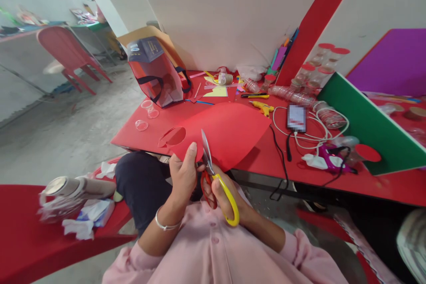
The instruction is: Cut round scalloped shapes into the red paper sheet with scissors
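Note:
A large red sheet of paper (229,128) spans the table's near edge, with an oval hole cut near its left end. My left hand (183,171) pinches the sheet's near edge, thumb on top. In my right hand (226,195) is a pair of scissors (208,155) with one yellow and one red handle loop. Their blades point away from me and lie at the paper, close beside my left thumb. The lower blade is partly hidden by the sheet.
Behind the paper on the red table (129,128) are a yellow glue gun (262,107), a cutter knife (255,96), a phone (296,117) with a white cable, and a clear-front bag (163,75). A green board (369,128) leans at right; a purple glue gun (336,159) lies before it.

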Available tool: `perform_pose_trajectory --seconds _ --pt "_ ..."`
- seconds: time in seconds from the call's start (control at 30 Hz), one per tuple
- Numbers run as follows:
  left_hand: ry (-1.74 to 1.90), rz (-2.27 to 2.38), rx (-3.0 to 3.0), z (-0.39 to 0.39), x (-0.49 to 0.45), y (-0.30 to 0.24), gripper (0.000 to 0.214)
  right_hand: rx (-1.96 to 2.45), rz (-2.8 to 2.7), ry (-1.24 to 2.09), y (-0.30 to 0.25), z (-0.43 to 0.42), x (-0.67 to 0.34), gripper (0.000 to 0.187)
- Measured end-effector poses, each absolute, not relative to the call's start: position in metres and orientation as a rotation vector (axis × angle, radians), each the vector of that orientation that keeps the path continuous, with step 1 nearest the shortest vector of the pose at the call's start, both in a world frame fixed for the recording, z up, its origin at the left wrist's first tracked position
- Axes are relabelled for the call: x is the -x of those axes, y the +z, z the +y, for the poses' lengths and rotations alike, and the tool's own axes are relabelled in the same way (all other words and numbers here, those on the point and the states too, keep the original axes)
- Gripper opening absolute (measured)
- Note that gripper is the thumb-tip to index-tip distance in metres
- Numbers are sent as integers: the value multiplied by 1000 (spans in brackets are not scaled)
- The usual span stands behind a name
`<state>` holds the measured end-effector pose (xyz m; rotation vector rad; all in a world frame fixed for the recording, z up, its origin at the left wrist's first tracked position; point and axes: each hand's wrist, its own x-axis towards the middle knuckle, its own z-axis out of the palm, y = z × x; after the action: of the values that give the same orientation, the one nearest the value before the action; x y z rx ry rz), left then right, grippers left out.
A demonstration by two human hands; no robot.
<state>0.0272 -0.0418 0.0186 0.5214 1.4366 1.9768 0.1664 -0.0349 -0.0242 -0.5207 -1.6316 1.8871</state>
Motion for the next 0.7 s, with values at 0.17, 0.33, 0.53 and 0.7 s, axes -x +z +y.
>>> perform_pose_trajectory --seconds 0.17,0.33,0.53,0.7 --pt "1985 1435 -516 -41 -27 19 57 494 -1600 1927 -26 -35 -168 79" --pt "1969 1425 -533 -39 -25 17 54 515 -1612 1917 -28 -32 -170 81" --pt "1975 1362 -529 -39 -19 14 52 517 -1572 1945 -23 -31 -168 81" --pt "1968 1343 -572 -41 -15 10 47 491 -1539 1983 -18 -34 -167 80"
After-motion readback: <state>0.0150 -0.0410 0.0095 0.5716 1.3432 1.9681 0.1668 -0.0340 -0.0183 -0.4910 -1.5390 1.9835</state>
